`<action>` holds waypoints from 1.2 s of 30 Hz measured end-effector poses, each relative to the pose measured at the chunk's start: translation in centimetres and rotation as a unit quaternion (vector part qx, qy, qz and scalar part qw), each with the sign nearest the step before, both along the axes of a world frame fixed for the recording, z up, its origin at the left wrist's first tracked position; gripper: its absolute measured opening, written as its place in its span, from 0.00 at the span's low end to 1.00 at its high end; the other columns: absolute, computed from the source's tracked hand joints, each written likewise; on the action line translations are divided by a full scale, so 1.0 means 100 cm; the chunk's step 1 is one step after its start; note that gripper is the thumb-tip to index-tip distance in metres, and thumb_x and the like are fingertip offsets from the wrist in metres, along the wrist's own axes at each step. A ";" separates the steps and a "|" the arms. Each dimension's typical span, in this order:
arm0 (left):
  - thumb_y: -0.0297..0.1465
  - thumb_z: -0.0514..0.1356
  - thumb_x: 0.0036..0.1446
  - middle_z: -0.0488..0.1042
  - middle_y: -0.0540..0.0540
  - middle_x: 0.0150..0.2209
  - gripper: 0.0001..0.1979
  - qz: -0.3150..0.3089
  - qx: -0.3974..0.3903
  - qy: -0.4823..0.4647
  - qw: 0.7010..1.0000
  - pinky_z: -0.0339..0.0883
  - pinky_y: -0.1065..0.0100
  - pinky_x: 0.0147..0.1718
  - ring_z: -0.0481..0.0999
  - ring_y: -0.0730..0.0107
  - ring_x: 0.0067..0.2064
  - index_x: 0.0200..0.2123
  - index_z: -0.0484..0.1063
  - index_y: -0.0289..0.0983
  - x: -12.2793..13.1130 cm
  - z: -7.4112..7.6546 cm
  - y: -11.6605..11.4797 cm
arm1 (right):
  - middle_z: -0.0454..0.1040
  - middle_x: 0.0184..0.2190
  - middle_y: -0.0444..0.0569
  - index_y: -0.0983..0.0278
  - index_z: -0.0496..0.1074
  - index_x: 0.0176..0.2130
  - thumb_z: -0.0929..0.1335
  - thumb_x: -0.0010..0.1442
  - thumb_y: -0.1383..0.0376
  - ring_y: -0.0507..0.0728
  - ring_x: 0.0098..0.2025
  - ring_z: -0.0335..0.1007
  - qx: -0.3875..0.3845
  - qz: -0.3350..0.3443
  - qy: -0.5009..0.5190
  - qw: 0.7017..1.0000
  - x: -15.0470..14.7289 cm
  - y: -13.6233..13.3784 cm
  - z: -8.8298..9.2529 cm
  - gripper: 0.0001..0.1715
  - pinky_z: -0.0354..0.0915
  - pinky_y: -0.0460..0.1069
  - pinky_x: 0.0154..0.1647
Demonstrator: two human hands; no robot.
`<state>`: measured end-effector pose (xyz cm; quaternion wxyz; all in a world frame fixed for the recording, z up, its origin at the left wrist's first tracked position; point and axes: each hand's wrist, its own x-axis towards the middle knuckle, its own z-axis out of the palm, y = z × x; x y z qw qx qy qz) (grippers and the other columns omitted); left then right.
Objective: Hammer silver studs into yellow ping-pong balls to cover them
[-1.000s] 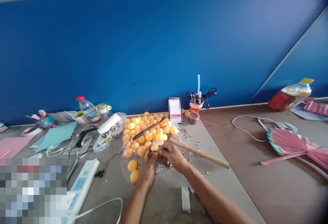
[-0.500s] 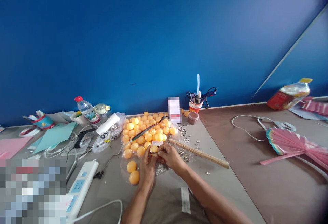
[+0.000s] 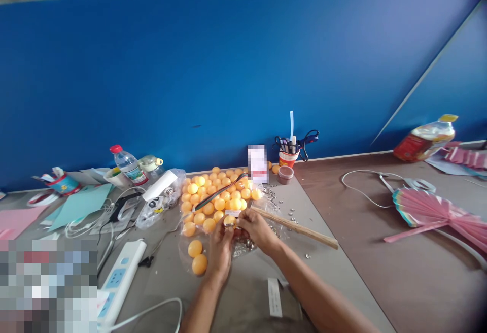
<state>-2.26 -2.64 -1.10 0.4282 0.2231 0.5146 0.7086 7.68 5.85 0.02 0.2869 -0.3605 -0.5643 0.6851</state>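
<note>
Between the thumb and fingers of my left hand [image 3: 219,246] is an orange table tennis ball [image 3: 230,220], with a shiny bit at its lower side. My right hand [image 3: 260,232] is closed in a pinch just right of that ball; what its fingertips hold, if anything, is too small to make out. Beyond both hands lie many more orange balls [image 3: 208,208] on clear plastic, with a dark strap-like strip [image 3: 218,191] across them. Small shiny metal pieces [image 3: 249,244] lie under and beside my right hand. A wooden stick [image 3: 300,228] slants away to the right of it.
At the left are a white power strip [image 3: 120,274], cables, papers and a red-capped bottle [image 3: 129,164]. A small round tub [image 3: 285,174] and a paper cup [image 3: 288,157] with scissors and pens stand by the blue partition [image 3: 213,69]. Pink folded fans [image 3: 429,208] lie at right.
The ball in my left hand has turned a little, showing more orange. My right fingertips have shifted slightly at its right side. The view has moved slightly.
</note>
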 end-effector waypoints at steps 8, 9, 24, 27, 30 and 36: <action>0.39 0.74 0.41 0.77 0.44 0.43 0.22 0.018 -0.003 -0.062 0.998 0.73 0.62 0.41 0.77 0.63 0.39 0.41 0.77 0.39 -0.004 0.006 0.003 | 0.77 0.31 0.48 0.65 0.73 0.28 0.65 0.52 0.73 0.56 0.35 0.70 0.299 0.056 -0.220 0.927 0.030 0.026 0.008 0.07 0.61 0.47 0.38; 0.38 0.74 0.41 0.77 0.45 0.42 0.22 0.024 -0.004 -0.062 0.998 0.74 0.63 0.39 0.77 0.64 0.38 0.41 0.77 0.40 -0.005 0.005 0.004 | 0.77 0.33 0.50 0.65 0.74 0.29 0.65 0.52 0.73 0.57 0.37 0.71 0.327 0.074 -0.262 0.905 0.030 0.024 0.008 0.07 0.61 0.48 0.38; 0.38 0.74 0.41 0.75 0.49 0.38 0.25 0.040 -0.002 -0.083 0.996 0.70 0.66 0.35 0.75 0.71 0.34 0.41 0.71 0.40 -0.008 0.006 0.005 | 0.78 0.38 0.55 0.66 0.74 0.37 0.62 0.62 0.71 0.58 0.38 0.73 0.403 0.081 -0.378 0.830 0.020 0.009 0.005 0.11 0.59 0.47 0.37; 0.40 0.74 0.41 0.76 0.48 0.36 0.22 0.023 -0.005 -0.068 0.997 0.71 0.66 0.35 0.75 0.69 0.33 0.38 0.72 0.39 -0.008 0.008 0.004 | 0.77 0.43 0.56 0.65 0.75 0.41 0.65 0.58 0.70 0.60 0.43 0.74 0.405 0.091 -0.365 0.833 0.022 0.007 0.006 0.11 0.60 0.48 0.40; 0.42 0.73 0.43 0.78 0.47 0.38 0.21 0.018 -0.008 -0.057 0.998 0.71 0.64 0.34 0.76 0.67 0.32 0.39 0.74 0.41 -0.008 0.006 0.004 | 0.77 0.44 0.57 0.65 0.75 0.43 0.65 0.57 0.71 0.61 0.43 0.74 0.413 0.111 -0.380 0.820 0.020 0.005 0.007 0.14 0.61 0.49 0.40; 0.42 0.73 0.42 0.78 0.48 0.37 0.21 0.021 -0.003 -0.071 0.997 0.72 0.64 0.33 0.75 0.67 0.31 0.38 0.74 0.41 -0.009 0.002 0.005 | 0.77 0.37 0.56 0.66 0.74 0.34 0.64 0.58 0.73 0.59 0.38 0.73 0.411 0.107 -0.407 0.809 0.016 0.005 0.004 0.09 0.59 0.48 0.37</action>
